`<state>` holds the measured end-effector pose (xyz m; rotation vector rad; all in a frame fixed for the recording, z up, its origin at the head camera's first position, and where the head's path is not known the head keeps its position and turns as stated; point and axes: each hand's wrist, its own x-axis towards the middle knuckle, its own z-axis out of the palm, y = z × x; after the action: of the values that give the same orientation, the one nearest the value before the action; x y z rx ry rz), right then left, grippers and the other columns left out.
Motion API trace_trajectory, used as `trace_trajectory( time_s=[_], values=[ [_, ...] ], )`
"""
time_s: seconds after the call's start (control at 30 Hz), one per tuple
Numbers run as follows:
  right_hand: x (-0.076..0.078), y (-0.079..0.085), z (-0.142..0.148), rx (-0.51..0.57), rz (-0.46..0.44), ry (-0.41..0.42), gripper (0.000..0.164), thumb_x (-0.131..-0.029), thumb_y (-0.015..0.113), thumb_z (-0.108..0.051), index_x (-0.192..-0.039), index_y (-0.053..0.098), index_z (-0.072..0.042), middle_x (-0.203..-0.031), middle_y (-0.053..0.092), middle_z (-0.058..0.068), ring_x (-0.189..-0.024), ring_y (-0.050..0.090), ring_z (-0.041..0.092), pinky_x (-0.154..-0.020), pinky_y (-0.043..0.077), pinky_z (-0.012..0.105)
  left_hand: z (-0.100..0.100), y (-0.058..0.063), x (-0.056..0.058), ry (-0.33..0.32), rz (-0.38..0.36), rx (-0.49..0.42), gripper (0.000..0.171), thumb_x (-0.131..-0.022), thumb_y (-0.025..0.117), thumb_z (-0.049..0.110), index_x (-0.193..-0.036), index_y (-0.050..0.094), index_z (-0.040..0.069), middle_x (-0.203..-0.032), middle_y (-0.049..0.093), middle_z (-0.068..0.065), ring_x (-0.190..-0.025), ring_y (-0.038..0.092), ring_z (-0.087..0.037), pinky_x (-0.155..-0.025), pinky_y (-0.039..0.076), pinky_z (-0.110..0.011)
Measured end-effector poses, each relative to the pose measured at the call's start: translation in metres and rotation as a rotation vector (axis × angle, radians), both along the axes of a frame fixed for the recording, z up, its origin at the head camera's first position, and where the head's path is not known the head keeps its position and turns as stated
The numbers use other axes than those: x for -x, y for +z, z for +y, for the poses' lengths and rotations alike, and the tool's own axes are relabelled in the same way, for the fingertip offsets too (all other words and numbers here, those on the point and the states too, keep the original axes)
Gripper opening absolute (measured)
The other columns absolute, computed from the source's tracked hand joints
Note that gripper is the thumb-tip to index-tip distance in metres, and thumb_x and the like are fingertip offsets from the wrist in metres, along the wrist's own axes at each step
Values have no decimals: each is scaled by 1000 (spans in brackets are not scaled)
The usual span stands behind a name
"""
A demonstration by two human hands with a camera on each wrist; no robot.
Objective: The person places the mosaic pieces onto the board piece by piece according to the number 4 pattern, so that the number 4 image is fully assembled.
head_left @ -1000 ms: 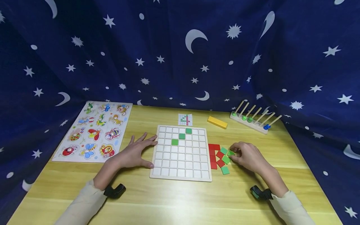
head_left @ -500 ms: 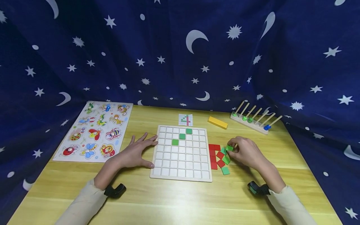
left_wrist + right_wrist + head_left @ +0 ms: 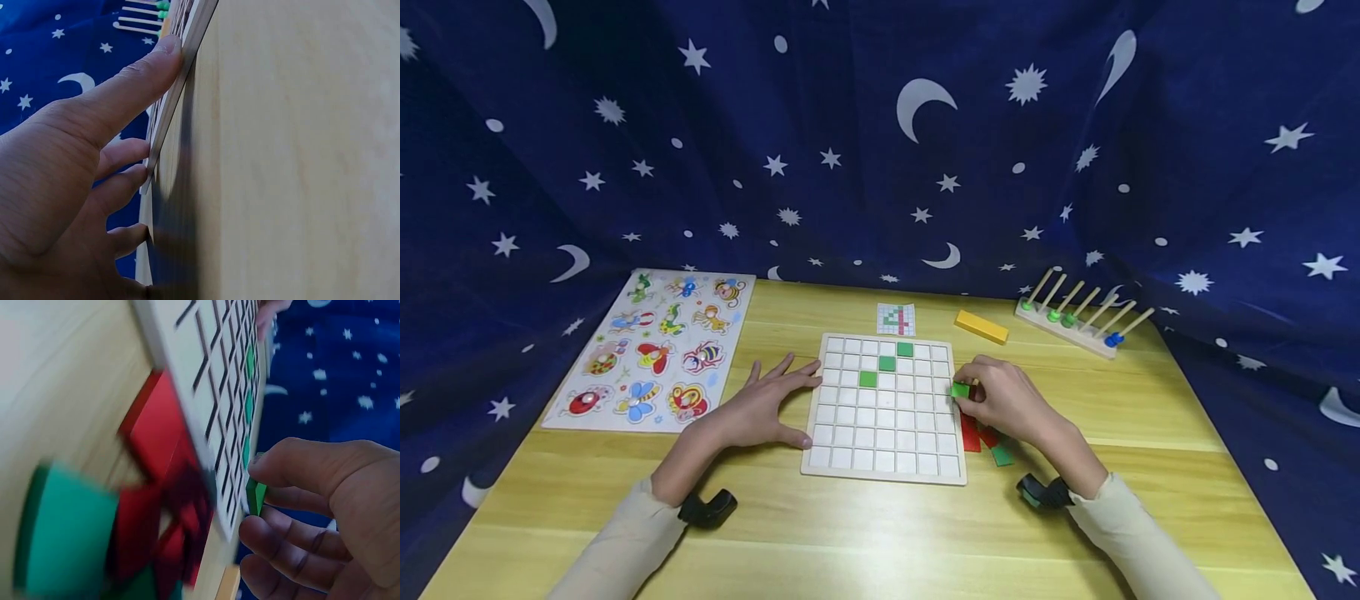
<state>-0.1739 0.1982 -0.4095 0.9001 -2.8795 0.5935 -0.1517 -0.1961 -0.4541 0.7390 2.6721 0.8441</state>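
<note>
A white grid board lies mid-table, with three green tiles set in a diagonal in its upper cells, one of them a green tile in the middle. My left hand rests at the board's left edge, fingers spread and straight, thumb on the rim. My right hand pinches a green square tile between thumb and fingers at the board's right edge. Beneath that hand lie red tiles and green tiles, partly hidden in the head view.
Behind the board lies a small pattern card and a yellow block. A peg stand with beads is at the back right. An insect puzzle board lies at the left. A starry blue cloth hangs behind the table.
My right hand has picked a green tile up from the loose pile and carried it left to the board's edge. The left hand has stayed in place.
</note>
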Motion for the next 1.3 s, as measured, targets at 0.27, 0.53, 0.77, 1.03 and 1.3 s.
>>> trace_trajectory(
  time_s=[0.27, 0.53, 0.77, 1.03, 1.3],
  values=[
    [3, -2, -30, 9, 18, 85, 19, -80, 82, -14, -96, 74, -8, -87, 65, -1, -67, 58, 13, -59, 47, 28, 0, 2, 0, -2, -1, 2, 93, -73, 86, 52, -150, 47, 18, -164, 23, 2, -152, 4, -35, -112, -9, -69],
    [4, 0, -55, -12, 14, 131, 17, -83, 79, -17, -98, 75, -9, -89, 65, -2, -70, 58, 13, -62, 48, 29, -3, 1, 0, -1, 17, 15, 94, -72, 84, 55, -151, 46, 21, -164, 23, 2, -152, 5, -35, -112, -8, -69],
    [7, -3, -76, 2, 16, 182, 16, -83, 79, -16, -97, 74, -10, -89, 65, -2, -67, 54, 10, -60, 47, 27, -2, 1, -1, -23, 34, 17, 92, -76, 82, 55, -152, 44, 20, -164, 23, 1, -151, 5, -35, -111, -8, -70],
    [9, -5, -102, 21, -6, 239, 14, -84, 78, -14, -98, 76, -10, -90, 65, -1, -70, 53, 9, -59, 46, 26, -4, -2, -1, -27, 47, 14, 92, -76, 80, 58, -152, 44, 20, -164, 23, 2, -151, 6, -35, -112, -8, -70],
    [11, -12, -123, 25, 7, 267, 12, -84, 76, -12, -96, 74, -9, -83, 63, -2, -66, 51, 7, -61, 45, 26, -4, -3, 0, -38, 64, 2, 94, -74, 81, 59, -152, 45, 19, -164, 24, 1, -151, 8, -37, -110, -5, -73]
  ],
)
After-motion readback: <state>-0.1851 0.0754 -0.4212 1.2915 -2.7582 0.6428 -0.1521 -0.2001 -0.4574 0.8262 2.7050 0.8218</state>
